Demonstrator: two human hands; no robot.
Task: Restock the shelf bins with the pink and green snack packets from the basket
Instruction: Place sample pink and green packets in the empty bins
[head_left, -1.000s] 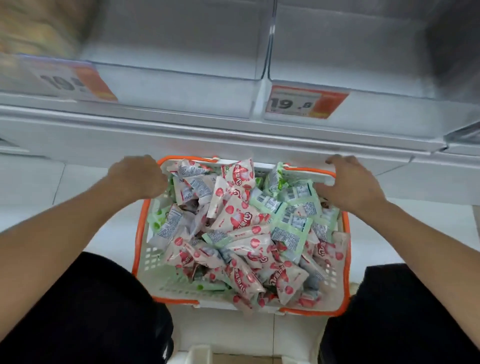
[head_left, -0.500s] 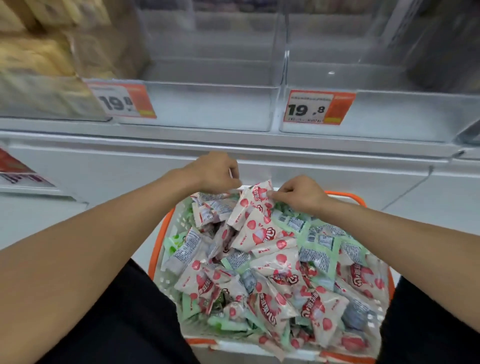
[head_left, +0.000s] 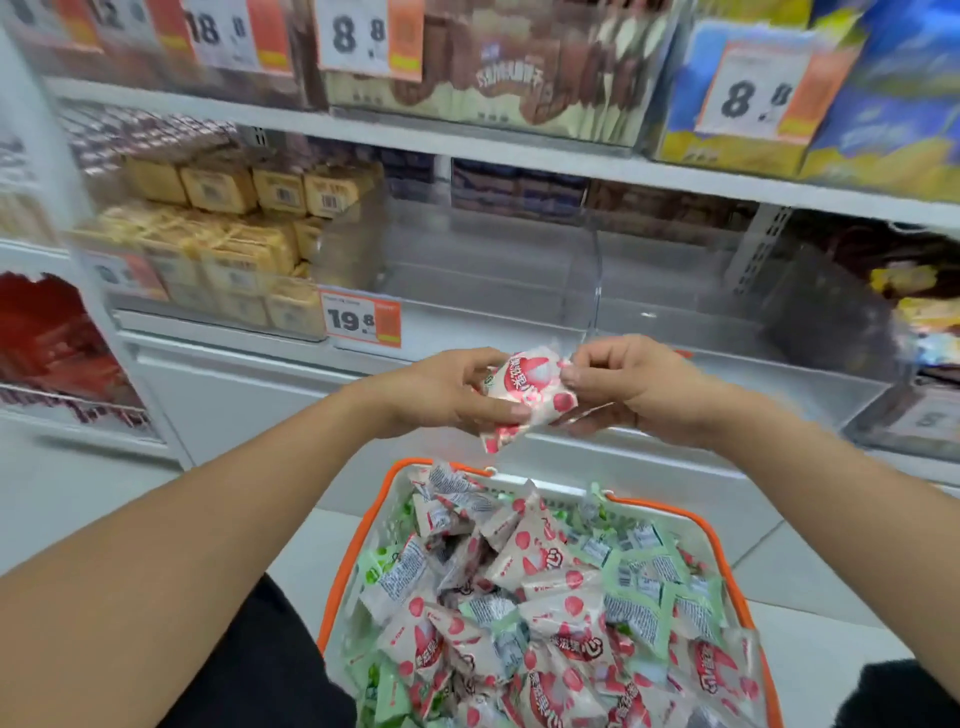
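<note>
At frame centre, the left hand (head_left: 447, 397) and right hand (head_left: 636, 389) both pinch one pink packet (head_left: 524, 397), fingers curled on its opposite ends, above the basket (head_left: 340, 587) of pink and green packets at the bottom. The clear bin (head_left: 493, 270) behind the 19.8 price tag (head_left: 362, 318) looks empty. Placement probably goes best if the packet is carried over the bin's front wall and laid flat at the back, with pink kept apart from green.

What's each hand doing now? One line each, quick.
Left hand: holding the pink packet.
Right hand: pinching the same packet's upper right edge.
</note>
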